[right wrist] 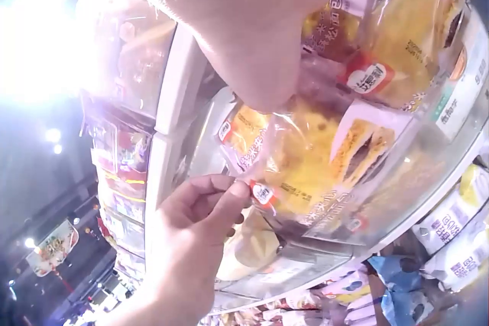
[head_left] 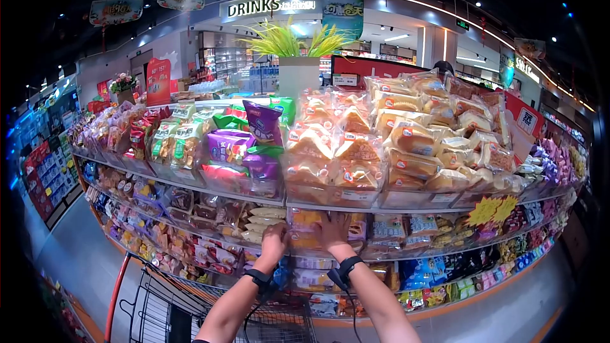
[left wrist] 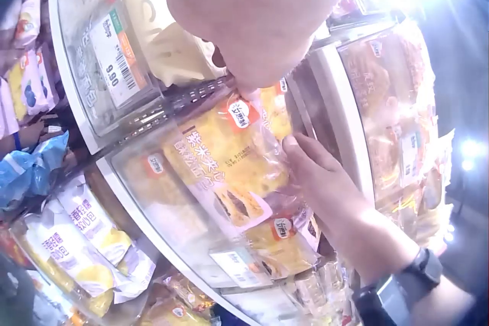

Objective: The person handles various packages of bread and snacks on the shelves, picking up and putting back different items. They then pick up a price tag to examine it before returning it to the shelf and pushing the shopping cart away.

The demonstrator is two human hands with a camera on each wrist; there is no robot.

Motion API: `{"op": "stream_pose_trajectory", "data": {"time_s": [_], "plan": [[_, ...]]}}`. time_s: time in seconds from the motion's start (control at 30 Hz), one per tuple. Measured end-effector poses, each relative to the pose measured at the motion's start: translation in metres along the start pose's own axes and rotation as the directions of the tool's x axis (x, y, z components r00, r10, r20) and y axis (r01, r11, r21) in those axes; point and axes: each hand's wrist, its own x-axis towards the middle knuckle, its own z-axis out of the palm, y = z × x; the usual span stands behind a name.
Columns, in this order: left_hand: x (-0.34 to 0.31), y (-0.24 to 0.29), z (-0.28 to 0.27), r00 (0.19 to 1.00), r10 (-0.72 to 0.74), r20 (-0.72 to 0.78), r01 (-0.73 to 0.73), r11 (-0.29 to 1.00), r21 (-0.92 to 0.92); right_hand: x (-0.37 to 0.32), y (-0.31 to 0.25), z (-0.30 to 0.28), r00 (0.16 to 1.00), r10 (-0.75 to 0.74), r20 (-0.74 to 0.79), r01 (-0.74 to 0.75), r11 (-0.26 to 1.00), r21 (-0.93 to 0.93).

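A clear-wrapped yellow bread pack (left wrist: 229,162) with purple print and a red label lies tilted in a shelf bin, also in the right wrist view (right wrist: 302,162). My left hand (head_left: 274,245) pinches its labelled corner between thumb and forefinger, plainest in the right wrist view (right wrist: 200,215). The right hand (head_left: 333,232) rests on the packs with fingers spread and extended; in the left wrist view its thumb touches the pack's edge, the hand (left wrist: 325,181) lying to the right. Near the cameras, each wrist view shows its own hand large, fingertips mostly hidden.
Wrapped sandwiches (head_left: 359,146) and purple and green snack bags (head_left: 264,124) fill the shelf above. Cream-coloured packs (head_left: 264,221) lie left of the hands. A wire cart (head_left: 162,302) stands below at the left. Clear bin fronts and a white shelf edge (head_left: 254,198) surround the hands.
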Motion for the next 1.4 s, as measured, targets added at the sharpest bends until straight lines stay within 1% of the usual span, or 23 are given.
{"op": "stream_pose_trajectory", "data": {"time_s": [0.1,0.2,0.3,0.33,0.4,0.43,0.5,0.53,0.6,0.63,0.7,0.77,0.8,0.83,0.93,0.97,1.0,1.03,1.13,1.17,1.27,1.37,1.4], "plan": [[-0.002,-0.008,0.003,0.983,0.181,-0.029,-0.180,0.983,0.036,0.007,-0.001,0.003,0.999,-0.002,-0.036,-0.001,0.997,-0.077],[-0.005,0.000,-0.004,0.979,0.203,0.013,-0.203,0.972,0.118,0.013,-0.009,-0.006,0.996,0.069,0.054,-0.064,0.993,-0.098],[-0.004,0.009,-0.006,0.978,0.203,-0.043,-0.198,0.976,0.093,0.016,-0.014,-0.014,0.979,0.151,0.134,-0.146,0.988,-0.042],[-0.003,0.008,-0.005,0.969,0.245,0.036,-0.248,0.954,0.167,0.017,-0.015,-0.015,0.972,0.177,0.157,-0.175,0.984,-0.027],[0.000,0.003,-0.002,0.932,0.304,0.197,-0.352,0.886,0.301,0.016,-0.019,-0.025,0.974,0.171,0.150,-0.171,0.985,-0.018],[-0.002,-0.001,0.002,0.939,0.271,0.211,-0.326,0.896,0.301,0.016,-0.021,-0.028,0.975,0.168,0.146,-0.168,0.986,-0.014],[-0.005,-0.007,0.014,0.948,0.208,0.240,-0.276,0.913,0.301,0.014,-0.016,-0.014,0.988,0.139,0.063,-0.138,0.990,-0.030],[-0.004,-0.007,0.017,0.950,0.214,0.228,-0.276,0.915,0.294,0.013,-0.012,-0.006,0.992,0.127,0.022,-0.126,0.991,-0.040],[-0.004,-0.004,0.019,0.954,0.216,0.206,-0.269,0.922,0.278,0.016,0.001,0.007,1.000,0.013,0.018,-0.013,1.000,-0.009],[-0.002,-0.001,0.021,0.948,0.232,0.217,-0.287,0.918,0.273,0.016,0.006,0.013,0.999,-0.044,0.014,0.044,0.999,0.009],[0.002,0.006,0.023,0.934,0.263,0.242,-0.324,0.908,0.266,0.019,0.006,0.013,0.993,-0.034,0.112,0.018,0.991,0.135],[0.002,0.008,0.021,0.944,0.212,0.251,-0.284,0.911,0.298,0.013,0.003,0.004,0.994,-0.059,0.093,0.039,0.979,0.200],[0.003,0.009,0.020,0.949,0.187,0.254,-0.264,0.913,0.313,0.002,-0.009,-0.023,0.996,-0.086,0.028,0.079,0.976,0.203],[0.003,0.006,0.018,0.944,0.229,0.238,-0.293,0.914,0.282,-0.003,-0.016,-0.037,0.992,-0.117,-0.037,0.123,0.972,0.201],[0.001,-0.008,0.005,0.919,0.331,0.212,-0.368,0.914,0.171,-0.023,0.003,-0.016,0.989,-0.145,-0.027,0.146,0.987,0.072],[0.000,-0.010,-0.003,0.910,0.355,0.214,-0.386,0.914,0.126,-0.027,0.004,-0.014,0.990,-0.084,-0.115,0.090,0.995,0.048],[-0.002,-0.006,-0.010,0.902,0.376,0.215,-0.400,0.913,0.081,-0.030,0.009,-0.011,0.986,-0.090,-0.139,0.093,0.995,0.022],[-0.002,0.001,-0.017,0.906,0.390,0.165,-0.405,0.911,0.073,-0.031,0.016,-0.005,0.983,-0.096,-0.159,0.097,0.995,-0.002],[0.003,-0.022,-0.013,0.879,0.435,0.196,-0.464,0.875,0.139,-0.031,0.020,-0.001,0.967,-0.125,-0.223,0.111,0.991,-0.076],[0.007,-0.015,-0.015,0.887,0.442,0.133,-0.455,0.885,0.097,-0.030,0.019,0.000,0.959,-0.138,-0.246,0.116,0.988,-0.101],[0.014,-0.008,-0.012,0.918,0.389,0.082,-0.396,0.914,0.089,-0.027,0.018,0.008,0.956,-0.073,-0.282,0.056,0.996,-0.069],[0.021,-0.003,-0.011,0.934,0.345,0.094,-0.352,0.933,0.074,-0.031,0.017,0.003,0.965,-0.091,-0.245,0.062,0.990,-0.125],[0.018,-0.002,-0.010,0.936,0.339,0.096,-0.346,0.934,0.083,-0.034,0.017,0.004,0.968,-0.071,-0.241,0.046,0.993,-0.106]]}}
